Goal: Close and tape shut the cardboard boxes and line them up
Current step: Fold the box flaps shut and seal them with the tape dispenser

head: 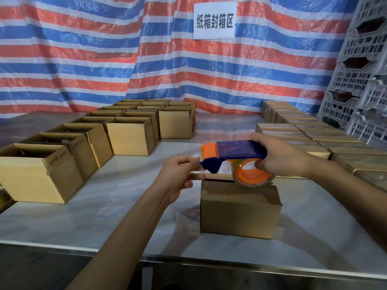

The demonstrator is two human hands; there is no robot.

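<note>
Count: one blue-and-orange plastic tape dispenser [236, 149], gripped by the right hand [282, 155] over one closed brown cardboard box [238, 210] front-centre on the table [125, 206]. At its cutter, the left hand [180, 174] pinches the clear tape end [199, 172]. Open cardboard boxes [129, 137] at left: three rows.

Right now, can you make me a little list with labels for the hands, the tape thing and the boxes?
Left grip: pinches the tape end
Right grip: holds the tape dispenser
Front box: flaps look shut, right under the dispenser
Open boxes: in rows on the left
Taped boxes: closed, in rows on the right
Table: shiny, holds all the boxes
</note>
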